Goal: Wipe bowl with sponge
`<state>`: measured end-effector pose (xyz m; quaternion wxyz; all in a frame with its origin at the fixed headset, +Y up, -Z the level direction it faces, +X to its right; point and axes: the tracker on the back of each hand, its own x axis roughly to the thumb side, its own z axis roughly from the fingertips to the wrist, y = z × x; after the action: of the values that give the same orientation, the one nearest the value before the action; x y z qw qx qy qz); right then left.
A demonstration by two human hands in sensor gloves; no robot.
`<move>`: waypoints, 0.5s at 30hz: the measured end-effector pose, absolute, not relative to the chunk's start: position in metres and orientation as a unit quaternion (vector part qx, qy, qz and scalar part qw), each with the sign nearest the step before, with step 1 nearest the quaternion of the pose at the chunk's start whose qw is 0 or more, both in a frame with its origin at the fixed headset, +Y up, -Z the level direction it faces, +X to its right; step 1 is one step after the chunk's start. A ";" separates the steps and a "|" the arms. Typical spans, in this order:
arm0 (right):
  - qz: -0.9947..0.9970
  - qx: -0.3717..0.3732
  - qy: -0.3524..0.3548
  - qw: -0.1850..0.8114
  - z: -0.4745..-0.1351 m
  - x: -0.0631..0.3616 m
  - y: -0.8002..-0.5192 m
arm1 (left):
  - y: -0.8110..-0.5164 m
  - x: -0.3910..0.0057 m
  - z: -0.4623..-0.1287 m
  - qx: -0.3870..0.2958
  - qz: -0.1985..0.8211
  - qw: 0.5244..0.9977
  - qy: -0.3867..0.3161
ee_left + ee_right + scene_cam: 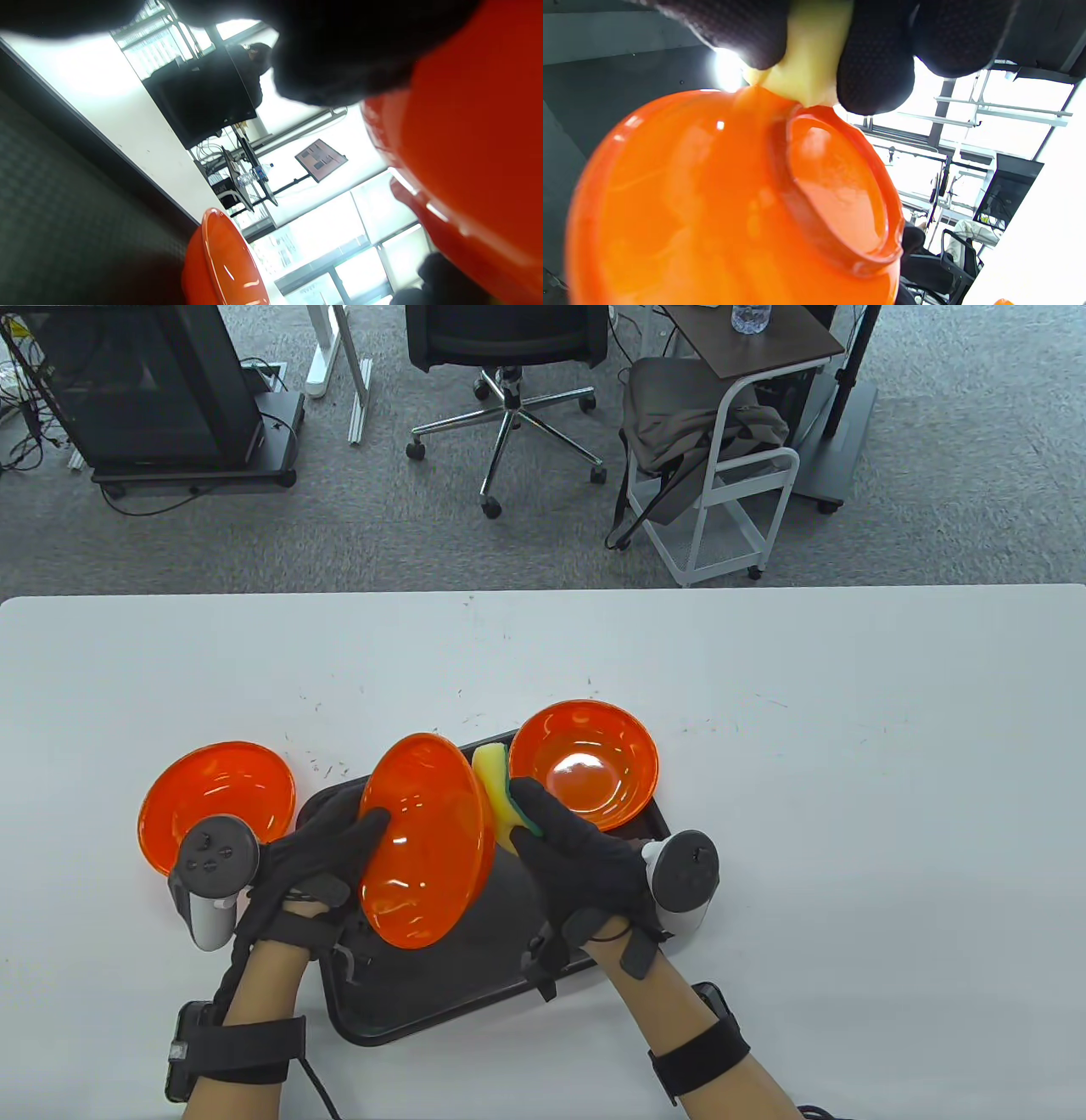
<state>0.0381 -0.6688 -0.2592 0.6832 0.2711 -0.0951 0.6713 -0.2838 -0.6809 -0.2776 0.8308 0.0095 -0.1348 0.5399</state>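
Note:
My left hand (361, 836) grips an orange bowl (428, 840) by its rim, thumb inside, and holds it tipped on edge above the black tray (475, 984). My right hand (534, 814) pinches a yellow and green sponge (495, 789) and presses it against the bowl's outer side. In the right wrist view the sponge (810, 55) sits between my gloved fingers (874, 63) and touches the bowl's underside (734, 203) by its foot ring. In the left wrist view the held bowl (466, 148) fills the right side under my fingers (331, 55).
A second orange bowl (216, 802) stands on the white table (848, 814) left of the tray; it also shows in the left wrist view (225, 262). A third orange bowl (585, 763) sits at the tray's far right corner, close behind my right hand.

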 end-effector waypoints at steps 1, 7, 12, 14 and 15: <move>0.670 0.276 -0.082 0.684 -0.260 0.037 -0.669 | -0.681 -0.281 -0.278 0.005 0.537 0.830 -0.151; 0.645 0.273 -0.036 0.713 -0.263 0.034 -0.677 | -0.681 -0.260 -0.274 -0.016 0.528 0.832 -0.171; 0.657 0.281 0.001 0.699 -0.262 0.026 -0.687 | -0.679 -0.251 -0.270 -0.006 0.540 0.823 -0.176; 0.652 0.283 0.027 0.703 -0.262 0.019 -0.692 | -0.677 -0.251 -0.268 0.033 0.537 0.827 -0.161; 0.650 0.286 0.037 0.703 -0.262 0.015 -0.694 | -0.676 -0.251 -0.267 0.046 0.541 0.825 -0.157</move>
<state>0.0155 -0.6937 -0.2617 0.7029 0.2858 0.0372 0.6503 -0.2513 -0.6756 -0.2669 0.8250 0.0461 -0.1568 0.5409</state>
